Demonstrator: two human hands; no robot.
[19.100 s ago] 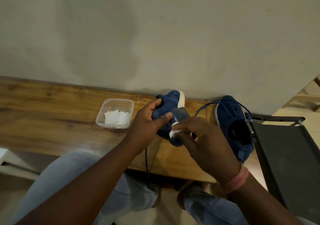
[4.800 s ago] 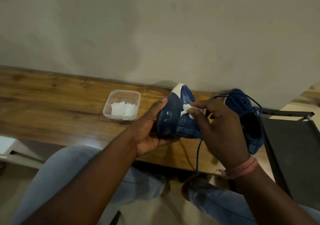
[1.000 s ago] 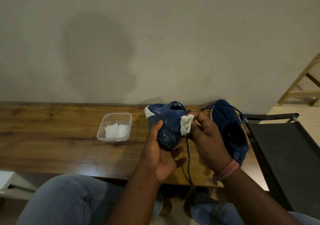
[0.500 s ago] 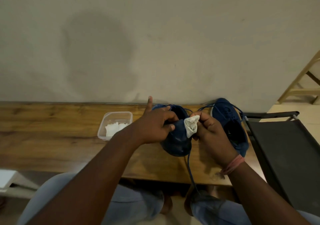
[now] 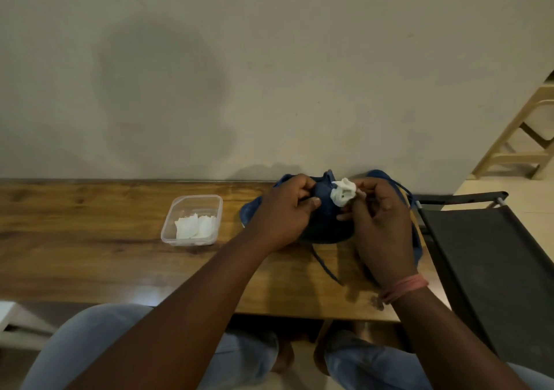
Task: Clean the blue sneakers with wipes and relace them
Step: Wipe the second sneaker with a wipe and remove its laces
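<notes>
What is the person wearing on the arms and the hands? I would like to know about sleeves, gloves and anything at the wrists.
Both forearms are bare, with no sleeves in view, and neither hand has a glove. The right hand has a pink band around its wrist, looking like several thin loops together. The left hand shows no ring, and no watch or band at its wrist.

Long brown wooden table [image 5: 90, 248]: visible grain, smooth polished top with a soft sheen. Small clear rectangular plastic tub [image 5: 192, 220], glossy, holding soft white folded wipes [image 5: 195, 227]; blue cloth sneaker [image 5: 326, 224], matt; crumpled white wipe [image 5: 342, 195], soft. Dark chair seat [image 5: 491, 263], matt fabric with a metal frame; plain wall [image 5: 269, 74], matt.
</notes>
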